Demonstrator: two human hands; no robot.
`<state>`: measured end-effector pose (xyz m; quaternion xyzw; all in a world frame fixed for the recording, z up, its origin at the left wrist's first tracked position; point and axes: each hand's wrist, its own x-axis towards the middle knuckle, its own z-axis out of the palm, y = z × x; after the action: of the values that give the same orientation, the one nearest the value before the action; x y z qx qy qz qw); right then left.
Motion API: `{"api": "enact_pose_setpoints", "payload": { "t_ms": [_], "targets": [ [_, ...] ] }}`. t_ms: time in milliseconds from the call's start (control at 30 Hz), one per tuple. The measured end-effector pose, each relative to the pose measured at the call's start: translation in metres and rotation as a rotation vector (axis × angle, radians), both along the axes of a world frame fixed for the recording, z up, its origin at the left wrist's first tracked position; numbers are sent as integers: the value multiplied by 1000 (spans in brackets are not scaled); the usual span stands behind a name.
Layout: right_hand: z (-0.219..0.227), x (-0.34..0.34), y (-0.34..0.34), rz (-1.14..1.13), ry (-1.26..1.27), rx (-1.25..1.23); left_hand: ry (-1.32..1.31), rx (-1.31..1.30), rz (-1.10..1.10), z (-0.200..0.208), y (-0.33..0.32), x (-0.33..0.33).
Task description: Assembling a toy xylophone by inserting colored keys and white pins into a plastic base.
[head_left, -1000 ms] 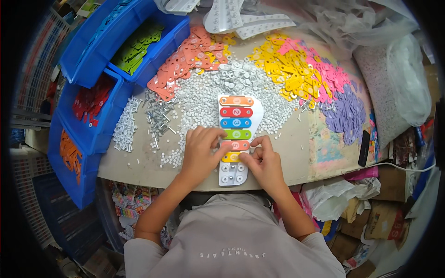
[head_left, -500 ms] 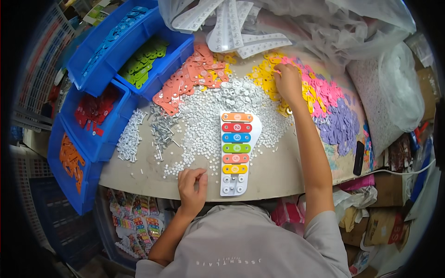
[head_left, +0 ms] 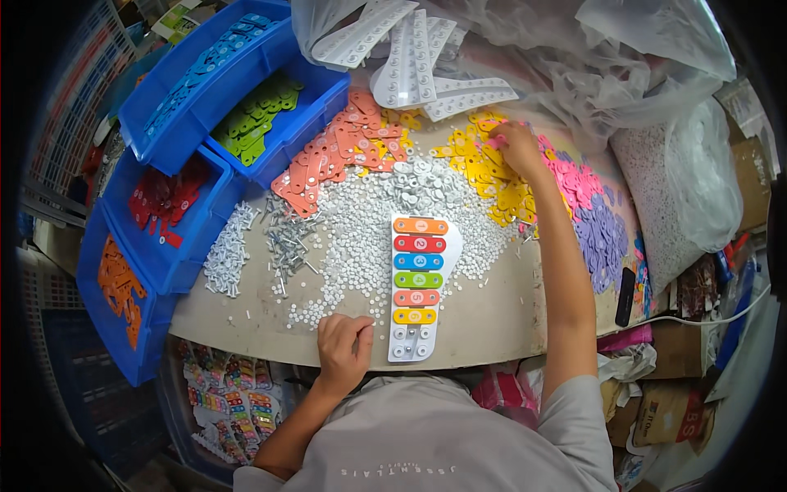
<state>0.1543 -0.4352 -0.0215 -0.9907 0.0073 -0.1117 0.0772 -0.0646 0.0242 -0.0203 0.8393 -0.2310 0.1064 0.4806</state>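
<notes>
A white xylophone base [head_left: 450, 242] lies near the table's front edge. Across it sit several numbered bars, from an orange bar [head_left: 420, 225] down to a yellow bar [head_left: 414, 316]; its lowest slot shows bare washers and posts. At far right, my right hand [head_left: 521, 152] reaches over the pile of yellow bars [head_left: 479, 164], its fingertips pinched on a small pink bar [head_left: 497, 141]. To the left of the base, my left hand [head_left: 343, 348] rests at the table edge with curled fingers; whatever they may hold is hidden.
White washers [head_left: 352, 246], screws [head_left: 288, 238] and white pegs [head_left: 229, 254] cover the middle and left. Coral bars [head_left: 328, 152], pink bars [head_left: 578, 184] and purple bars [head_left: 602, 242] lie in heaps. Blue bins [head_left: 184, 254] stand left; more white bases [head_left: 410, 66] lie behind.
A pink bar now shows at my right fingertips, and that hand has shifted slightly. My left hand stays at the table edge. The whole view has tilted a little.
</notes>
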Motion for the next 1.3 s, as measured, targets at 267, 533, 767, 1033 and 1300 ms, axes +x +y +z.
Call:
{"api": "enact_pose_setpoints", "payload": {
  "t_ms": [267,533,767,1033,1300],
  "targets": [
    [28,-8,8,12,78,89,11,13,24,-2,3,1],
    [20,-64,-3,-172,-308,322,2,7,-11,1,-1,1],
    [73,-170,140,315,-595,84,210,-129,45,12,-1,-1],
    [65,-250,217,611,-403,208,813,-680,-303,53,-29,-3],
    [66,-291,248,81,83,976,876,-503,-279,39,-14,-16]
  ]
}}
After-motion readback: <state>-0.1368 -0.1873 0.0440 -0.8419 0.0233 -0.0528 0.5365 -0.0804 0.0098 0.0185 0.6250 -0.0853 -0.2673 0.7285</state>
